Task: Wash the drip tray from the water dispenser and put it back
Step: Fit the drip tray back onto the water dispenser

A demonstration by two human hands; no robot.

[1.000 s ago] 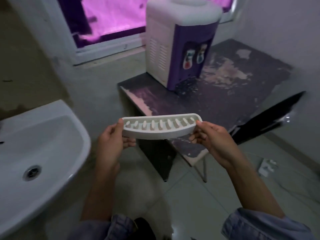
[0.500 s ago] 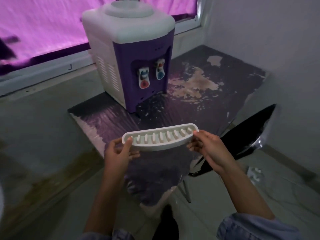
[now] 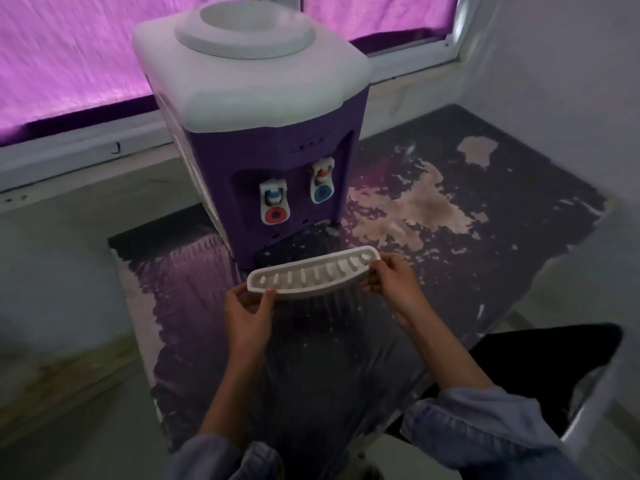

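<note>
Nearest, two blue sleeves (image 3: pixel 485 427) at the bottom edge, forearms reaching forward over a worn dark counter (image 3: pixel 346 358) with peeling patches. Left hand (image 3: pixel 247 311) pinching the left end of the drip tray (image 3: pixel 311 275), thumb on the top rim, fingers curled underneath. Right hand (image 3: pixel 396 284) pinching the right end the same way, fingertips closed on the rim. Held level between both hands, just above the counter, directly in front of the water dispenser (image 3: pixel 256 133) and just short of its base.

Probably the final step: seating the tray back in place. Best done by keeping it level, long straight edge facing the machine, centred under the two taps, then sliding it straight in toward the dark recess (image 3: pixel 273 252) at the foot of the front panel. Even pressure from both ends, to avoid one corner catching; whether there are locating slots cannot be told from here.

A shallow white plastic tray, long and narrow, curved along the near edge, with a row of short slots along its top grille. No dirt visible.

Beyond, a purple dispenser body with white top, red tap (image 3: pixel 274 206) on the left, blue tap (image 3: pixel 322 183) on the right. Farthest, a window (image 3: pixel 69 64) glowing pink-purple.
</note>
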